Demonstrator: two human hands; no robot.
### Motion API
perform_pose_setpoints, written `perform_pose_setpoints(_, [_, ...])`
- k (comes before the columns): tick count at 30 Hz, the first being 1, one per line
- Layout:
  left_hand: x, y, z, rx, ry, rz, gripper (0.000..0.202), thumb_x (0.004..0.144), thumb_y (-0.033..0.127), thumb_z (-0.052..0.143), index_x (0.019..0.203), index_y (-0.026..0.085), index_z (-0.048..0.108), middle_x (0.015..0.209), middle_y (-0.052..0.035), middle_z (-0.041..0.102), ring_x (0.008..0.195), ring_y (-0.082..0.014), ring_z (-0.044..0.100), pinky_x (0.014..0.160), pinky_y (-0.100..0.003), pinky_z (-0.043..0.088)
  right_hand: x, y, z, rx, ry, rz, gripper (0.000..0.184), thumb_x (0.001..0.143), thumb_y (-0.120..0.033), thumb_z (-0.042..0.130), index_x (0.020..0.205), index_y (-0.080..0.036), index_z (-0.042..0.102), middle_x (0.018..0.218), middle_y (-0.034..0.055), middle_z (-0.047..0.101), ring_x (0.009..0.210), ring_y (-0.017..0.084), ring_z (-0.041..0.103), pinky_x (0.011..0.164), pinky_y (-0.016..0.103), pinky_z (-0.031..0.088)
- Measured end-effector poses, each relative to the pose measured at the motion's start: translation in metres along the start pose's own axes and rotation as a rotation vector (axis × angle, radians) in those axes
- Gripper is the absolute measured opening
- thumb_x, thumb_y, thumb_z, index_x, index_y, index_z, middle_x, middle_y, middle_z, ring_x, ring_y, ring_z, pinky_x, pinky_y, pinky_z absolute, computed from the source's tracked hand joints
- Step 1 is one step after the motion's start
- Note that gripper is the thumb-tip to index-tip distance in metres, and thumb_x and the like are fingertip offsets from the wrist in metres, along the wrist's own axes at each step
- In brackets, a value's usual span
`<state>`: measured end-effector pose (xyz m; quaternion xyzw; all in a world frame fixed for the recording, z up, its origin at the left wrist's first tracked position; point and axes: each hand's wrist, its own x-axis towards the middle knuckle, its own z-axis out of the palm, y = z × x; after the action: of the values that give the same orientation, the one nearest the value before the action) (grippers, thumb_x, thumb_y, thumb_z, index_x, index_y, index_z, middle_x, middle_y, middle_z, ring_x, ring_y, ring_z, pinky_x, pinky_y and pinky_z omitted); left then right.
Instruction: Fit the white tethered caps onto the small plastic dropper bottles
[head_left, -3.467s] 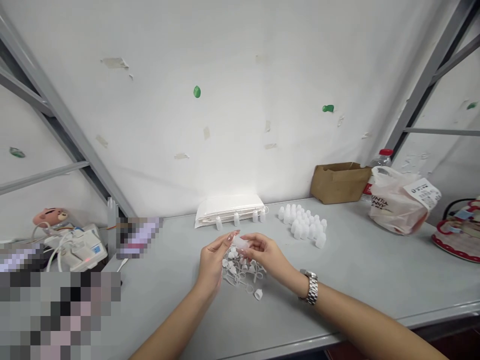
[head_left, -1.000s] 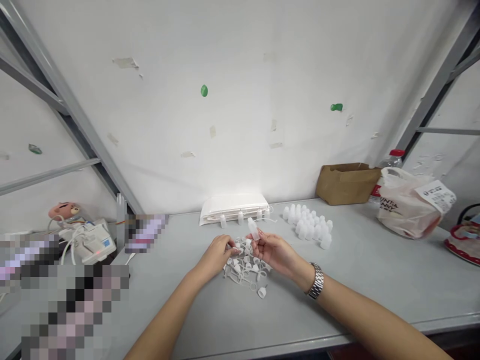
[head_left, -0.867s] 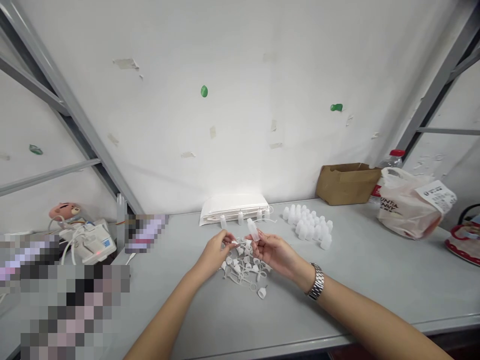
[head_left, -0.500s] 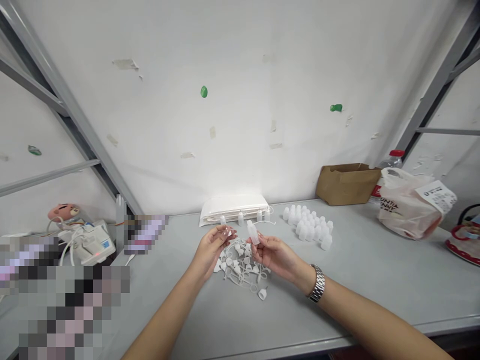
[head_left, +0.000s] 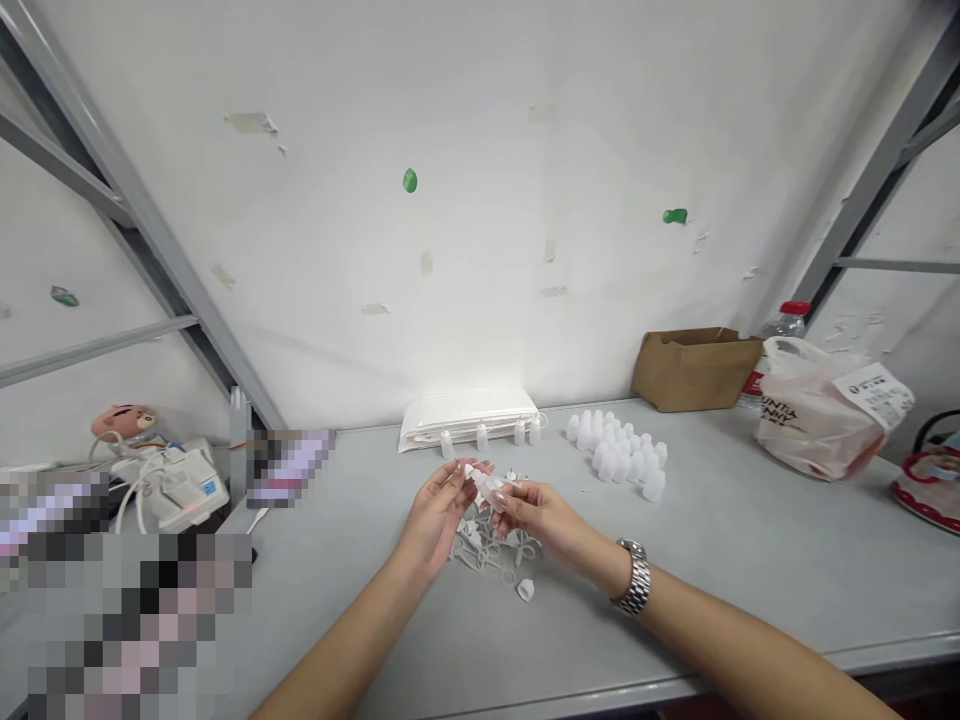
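Note:
My right hand grips a small translucent squeeze bottle, tilted with its neck toward the left. At the neck, my left hand pinches a small white dropper tip; the fingers partly cover it. Below both hands lies a loose pile of white caps with looped straps, partly hidden by the fingers. One white cap rests apart at the pile's near side. Behind the hands, several capped bottles stand in a row.
Several uncapped bottles stand grouped at the right. Against the wall are a white paper stack and a brown cardboard box. A plastic bag sits farther right. White electrical devices with cables lie at the left.
My right hand has tipped the bottle to the left and brought it to my left hand. My left hand has moved slightly right, and the dropper tip now meets the bottle's neck.

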<state>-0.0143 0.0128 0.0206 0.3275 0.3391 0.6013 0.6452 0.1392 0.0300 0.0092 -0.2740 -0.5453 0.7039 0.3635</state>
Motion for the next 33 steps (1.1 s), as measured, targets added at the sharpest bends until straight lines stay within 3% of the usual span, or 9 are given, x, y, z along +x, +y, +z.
perform_pose_setpoints(5, [-0.002, 0.004, 0.001, 0.168, 0.005, 0.074, 0.021, 0.067, 0.032, 0.066, 0.079, 0.015, 0.064, 0.092, -0.009, 0.068, 0.099, -0.0219, 0.056, 0.089, -0.033, 0.036, -0.002, -0.005, 0.004, -0.097, 0.047, -0.013, 0.036, 0.067, -0.047, 0.063, 0.074, -0.012, 0.058, 0.063, 0.0004, 0.056, 0.057, 0.011, 0.053, 0.061, 0.027, 0.041])
perform_pose_setpoints(11, [-0.001, 0.003, -0.001, 0.285, 0.085, 0.111, 0.026, 0.061, 0.031, 0.07, 0.082, 0.015, 0.068, 0.097, -0.0099, 0.068, 0.1, -0.0238, 0.056, 0.089, -0.034, 0.036, -0.007, -0.003, 0.008, -0.249, 0.201, -0.113, 0.031, 0.064, -0.043, 0.067, 0.074, -0.015, 0.059, 0.062, -0.001, 0.055, 0.058, 0.011, 0.049, 0.057, 0.025, 0.037])
perform_pose_setpoints(14, [-0.001, 0.003, -0.001, 0.281, 0.071, 0.117, 0.026, 0.062, 0.031, 0.069, 0.082, 0.015, 0.068, 0.096, -0.0094, 0.068, 0.099, -0.0241, 0.057, 0.09, -0.036, 0.036, -0.007, -0.003, 0.008, -0.132, 0.18, -0.062, 0.029, 0.062, -0.04, 0.07, 0.07, -0.013, 0.06, 0.059, -0.0009, 0.055, 0.055, 0.01, 0.048, 0.056, 0.025, 0.036])
perform_pose_setpoints(18, [-0.003, 0.005, 0.002, 0.276, 0.041, 0.129, 0.024, 0.061, 0.03, 0.07, 0.079, 0.015, 0.069, 0.097, -0.0091, 0.068, 0.104, -0.0244, 0.054, 0.094, -0.036, 0.034, -0.005, -0.005, 0.007, 0.3, 0.032, 0.102, 0.031, 0.07, -0.041, 0.063, 0.065, -0.011, 0.06, 0.054, 0.0003, 0.053, 0.05, 0.008, 0.045, 0.056, 0.024, 0.037])
perform_pose_setpoints(21, [-0.005, 0.004, 0.006, 0.293, 0.04, 0.142, 0.023, 0.061, 0.028, 0.07, 0.08, 0.016, 0.069, 0.098, -0.0081, 0.068, 0.108, -0.0242, 0.052, 0.095, -0.036, 0.034, -0.003, -0.005, 0.005, 0.465, 0.057, 0.15, 0.025, 0.071, -0.036, 0.064, 0.069, -0.011, 0.059, 0.055, 0.0006, 0.053, 0.051, 0.008, 0.046, 0.055, 0.022, 0.038])
perform_pose_setpoints(28, [-0.001, -0.005, 0.002, 0.296, 0.14, 0.135, 0.026, 0.061, 0.031, 0.07, 0.082, 0.016, 0.069, 0.097, -0.0076, 0.068, 0.101, -0.0243, 0.056, 0.092, -0.037, 0.036, -0.002, 0.001, 0.003, 0.333, 0.199, 0.036, 0.027, 0.069, -0.034, 0.067, 0.083, -0.013, 0.058, 0.065, 0.0017, 0.059, 0.055, 0.008, 0.051, 0.061, 0.023, 0.041])
perform_pose_setpoints(33, [-0.001, -0.005, 0.001, 0.307, 0.128, 0.148, 0.025, 0.061, 0.03, 0.07, 0.082, 0.016, 0.068, 0.096, -0.0078, 0.069, 0.102, -0.0243, 0.056, 0.093, -0.037, 0.036, -0.002, 0.001, 0.001, 0.268, 0.122, 0.09, 0.035, 0.07, -0.046, 0.062, 0.064, -0.012, 0.056, 0.05, -0.0008, 0.054, 0.044, 0.006, 0.044, 0.052, 0.022, 0.035])
